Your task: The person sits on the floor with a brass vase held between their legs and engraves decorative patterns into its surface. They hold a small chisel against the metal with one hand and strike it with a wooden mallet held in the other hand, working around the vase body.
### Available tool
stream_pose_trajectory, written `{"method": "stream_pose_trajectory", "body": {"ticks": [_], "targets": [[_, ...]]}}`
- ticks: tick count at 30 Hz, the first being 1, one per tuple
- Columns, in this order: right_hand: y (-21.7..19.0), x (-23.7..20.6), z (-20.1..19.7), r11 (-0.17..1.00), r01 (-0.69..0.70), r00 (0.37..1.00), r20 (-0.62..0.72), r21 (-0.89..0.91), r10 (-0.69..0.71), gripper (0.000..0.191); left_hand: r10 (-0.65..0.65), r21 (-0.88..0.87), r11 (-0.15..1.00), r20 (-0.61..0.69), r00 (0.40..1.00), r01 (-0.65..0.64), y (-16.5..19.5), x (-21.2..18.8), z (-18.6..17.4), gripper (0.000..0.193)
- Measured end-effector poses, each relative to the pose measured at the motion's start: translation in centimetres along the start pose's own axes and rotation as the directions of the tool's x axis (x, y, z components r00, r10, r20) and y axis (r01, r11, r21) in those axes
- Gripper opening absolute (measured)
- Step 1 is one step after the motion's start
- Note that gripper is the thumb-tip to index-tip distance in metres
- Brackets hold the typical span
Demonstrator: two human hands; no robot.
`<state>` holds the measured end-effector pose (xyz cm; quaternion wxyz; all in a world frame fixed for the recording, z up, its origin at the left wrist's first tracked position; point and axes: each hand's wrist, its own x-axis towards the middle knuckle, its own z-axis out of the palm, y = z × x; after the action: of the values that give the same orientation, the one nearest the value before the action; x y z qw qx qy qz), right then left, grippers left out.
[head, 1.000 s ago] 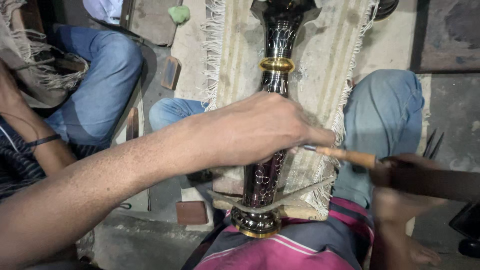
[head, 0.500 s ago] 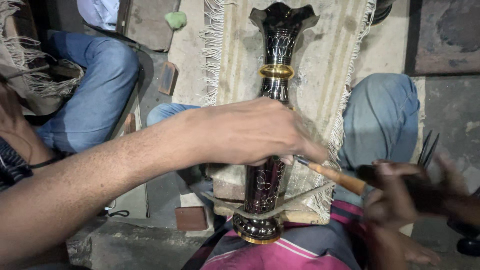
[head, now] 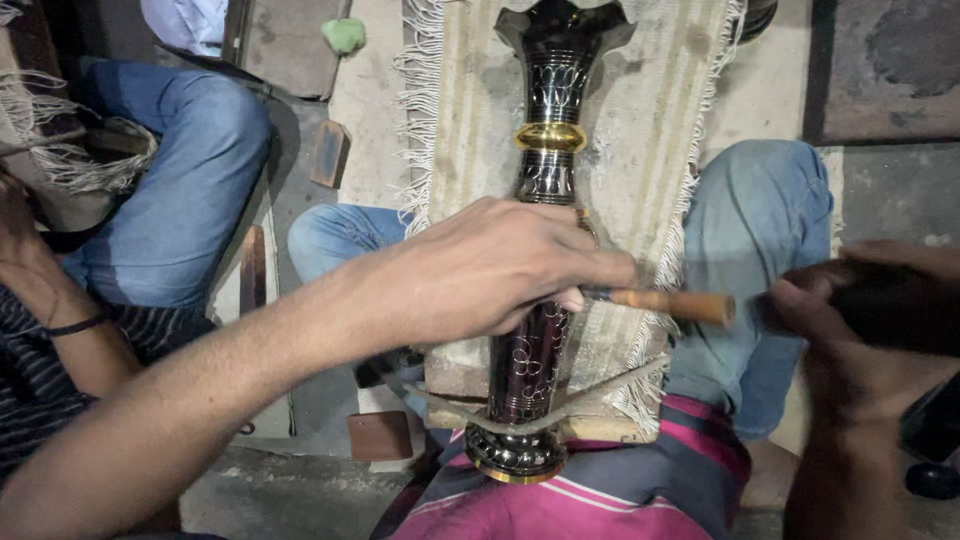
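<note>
Hands [head: 480, 270] on dark engraved vase [head: 530, 350]

The left forearm crosses from the lower left of the frame toward the centre, where the left hand [head: 480, 270] lies palm down with fingers curled together. The right hand [head: 860, 300], blurred at the right edge, is closed in a grip.

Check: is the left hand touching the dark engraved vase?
Touching. In the head view the left hand lies across the dark engraved vase, fingers pressed onto its stem, pinning the wooden-handled tool against it.
</note>
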<state>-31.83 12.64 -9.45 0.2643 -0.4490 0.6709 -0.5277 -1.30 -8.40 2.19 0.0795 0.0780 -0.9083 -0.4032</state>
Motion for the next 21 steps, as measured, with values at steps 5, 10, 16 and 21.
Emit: {"method": "stream_pose_trajectory", "body": {"ticks": [5, 10, 16, 21], "targets": [[0.6, 3.7, -1.7, 0.998, -0.016, 0.970, 0.242, -0.069, 0.032, 0.031, -0.111, -0.028, 0.994, -0.177, 0.978, 0.107, 0.7, -1.6, 1.4, 0.034], [-9.1, 8.0, 2.8, 0.929, -0.221, 0.923, 0.244, -0.297, 0.298, 0.041, -0.216, -0.060, 0.976, -0.380, 0.900, 0.209, 1.5, -3.1, 3.4, 0.028], [-16.4, 13.5, 5.1, 0.903, 0.388, 0.711, 0.684, -0.185, -0.165, 0.055, -0.399, -0.195, 0.907, -0.680, 0.615, 0.372, 3.8, -3.8, 6.9, 0.026], [-16.0, 14.5, 6.5, 0.760, 0.601, 0.626, 0.737, -0.248, -0.254, 0.055, -0.522, -0.374, 0.837, -0.764, 0.379, 0.400, 4.6, -2.8, 10.0, 0.020]]}}
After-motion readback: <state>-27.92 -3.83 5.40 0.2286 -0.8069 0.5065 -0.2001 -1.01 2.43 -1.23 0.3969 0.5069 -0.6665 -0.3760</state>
